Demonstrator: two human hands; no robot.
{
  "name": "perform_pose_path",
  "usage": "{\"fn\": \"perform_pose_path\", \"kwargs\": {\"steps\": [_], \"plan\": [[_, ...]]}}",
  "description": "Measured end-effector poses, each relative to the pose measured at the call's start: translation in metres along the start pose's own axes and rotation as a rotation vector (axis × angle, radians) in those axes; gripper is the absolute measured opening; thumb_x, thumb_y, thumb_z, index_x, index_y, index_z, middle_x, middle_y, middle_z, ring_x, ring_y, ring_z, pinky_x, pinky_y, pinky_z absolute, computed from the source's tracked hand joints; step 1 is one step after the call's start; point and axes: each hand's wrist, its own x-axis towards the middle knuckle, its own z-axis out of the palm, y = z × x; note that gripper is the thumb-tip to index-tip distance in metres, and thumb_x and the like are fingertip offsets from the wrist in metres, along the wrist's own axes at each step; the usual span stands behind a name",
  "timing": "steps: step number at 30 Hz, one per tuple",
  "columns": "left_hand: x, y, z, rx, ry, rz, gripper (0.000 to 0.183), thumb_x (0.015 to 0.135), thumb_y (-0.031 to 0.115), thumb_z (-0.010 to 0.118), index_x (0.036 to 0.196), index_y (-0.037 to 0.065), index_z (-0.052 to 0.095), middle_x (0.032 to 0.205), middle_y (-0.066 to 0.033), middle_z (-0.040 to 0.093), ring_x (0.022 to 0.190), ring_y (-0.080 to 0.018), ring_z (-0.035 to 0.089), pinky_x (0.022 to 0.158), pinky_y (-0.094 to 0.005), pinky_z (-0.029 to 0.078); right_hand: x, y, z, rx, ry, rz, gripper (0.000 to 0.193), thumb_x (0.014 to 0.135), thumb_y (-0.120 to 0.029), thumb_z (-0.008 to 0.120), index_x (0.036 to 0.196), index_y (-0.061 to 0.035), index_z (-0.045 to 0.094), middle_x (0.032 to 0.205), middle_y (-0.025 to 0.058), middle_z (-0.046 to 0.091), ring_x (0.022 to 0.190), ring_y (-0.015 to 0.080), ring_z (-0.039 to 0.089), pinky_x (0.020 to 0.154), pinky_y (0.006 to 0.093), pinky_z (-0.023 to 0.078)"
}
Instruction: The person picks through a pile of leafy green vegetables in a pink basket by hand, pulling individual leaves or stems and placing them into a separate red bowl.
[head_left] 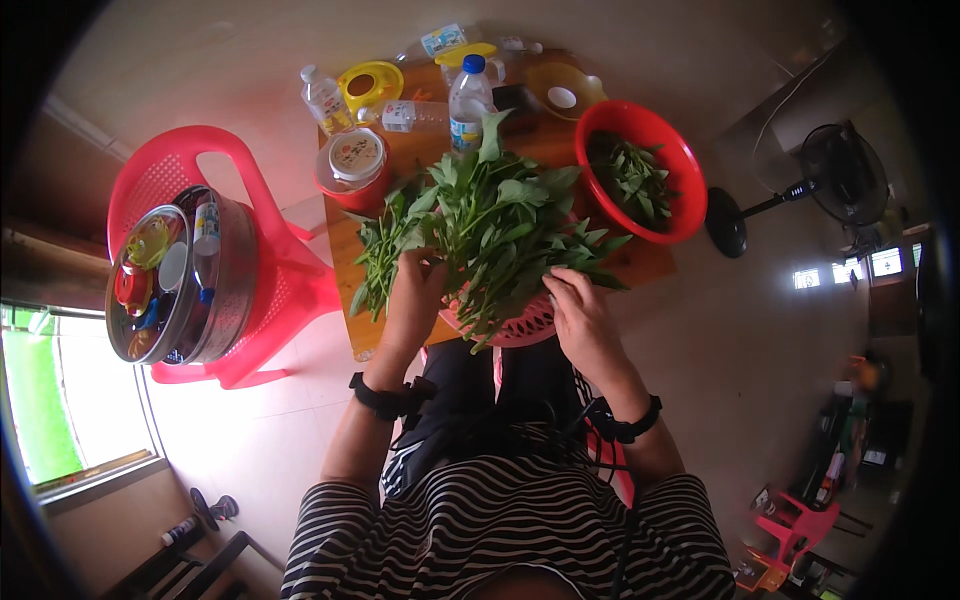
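Observation:
A large heap of leafy greens (pixel 500 210) with long green stems lies over a pink perforated basket (pixel 520 328) at the table's near edge. At the heap's left side, my left hand (pixel 412 292) has its fingers bent closed on some stems; the fingertips are partly hidden by leaves. My right hand (pixel 582 308) is at the heap's right side, fingers curled and tips pinching at the greens. To the right of the heap stands a red basin (pixel 690 185) with picked leaves (pixel 640 178) inside.
On the wooden table (pixel 352 285) stand an upright bottle with a blue cap (pixel 470 105), a red tub with a white-lidded container (pixel 355 160), and several plastic bottles. A pink chair (pixel 290 265) at left holds metal pots (pixel 225 285). A black fan (pixel 835 180) stands at right.

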Motion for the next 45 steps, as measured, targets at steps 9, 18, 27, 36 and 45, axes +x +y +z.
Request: {"fn": "perform_pose_path", "kwargs": {"steps": [9, 18, 27, 36, 45], "plan": [[-0.009, 0.006, 0.010, 0.006, -0.211, 0.077, 0.076, 0.074, 0.003, 0.072, 0.133, -0.003, 0.025, 0.102, -0.0204, 0.059, 0.091, -0.0274, 0.062, 0.074, -0.0349, 0.050, 0.002, -0.004, 0.005, 0.016, -0.074, -0.072, 0.035, 0.080, 0.005, 0.058, 0.115, 0.0028, 0.055, 0.118, 0.0138, 0.052, 0.101, 0.0303, 0.056, 0.088, 0.0390, 0.044], [-0.006, 0.001, -0.011, -0.141, 0.133, 0.042, 0.016, 0.093, 0.005, 0.050, 0.105, 0.000, 0.058, 0.094, -0.0141, 0.061, 0.077, -0.0226, 0.066, 0.070, -0.0301, 0.053, -0.002, -0.003, 0.000, 0.036, -0.061, -0.043, 0.033, 0.081, 0.005, 0.057, 0.114, 0.0041, 0.055, 0.118, 0.0148, 0.052, 0.100, 0.0324, 0.057, 0.084, 0.0382, 0.048], [-0.008, -0.014, -0.030, -0.771, -0.098, -0.169, 0.021, 0.099, 0.011, 0.041, 0.112, 0.002, 0.055, 0.106, -0.0061, 0.061, 0.087, -0.0150, 0.063, 0.081, -0.0305, 0.052, 0.002, -0.002, -0.004, 0.082, -0.060, -0.007, 0.030, 0.083, 0.004, 0.055, 0.114, 0.0037, 0.055, 0.117, 0.0143, 0.053, 0.100, 0.0328, 0.057, 0.084, 0.0381, 0.048], [-0.007, -0.034, -0.052, -0.941, -0.186, -0.269, 0.017, 0.095, 0.008, 0.046, 0.109, 0.005, 0.055, 0.096, 0.0002, 0.058, 0.085, -0.0113, 0.056, 0.074, -0.0247, 0.046, 0.003, -0.003, -0.010, 0.197, -0.086, 0.070, 0.033, 0.083, 0.005, 0.053, 0.116, 0.0010, 0.053, 0.117, 0.0128, 0.052, 0.095, 0.0315, 0.059, 0.079, 0.0375, 0.050], [-0.028, -0.023, -0.059, -0.853, -0.265, -0.100, 0.029, 0.097, 0.021, 0.050, 0.120, 0.004, 0.054, 0.099, 0.0022, 0.057, 0.089, -0.0083, 0.049, 0.079, -0.0243, 0.041, 0.006, -0.006, -0.004, 0.258, -0.081, 0.017, 0.034, 0.084, 0.007, 0.052, 0.118, 0.0010, 0.052, 0.116, 0.0121, 0.052, 0.081, 0.0260, 0.064, 0.074, 0.0330, 0.052]]}}
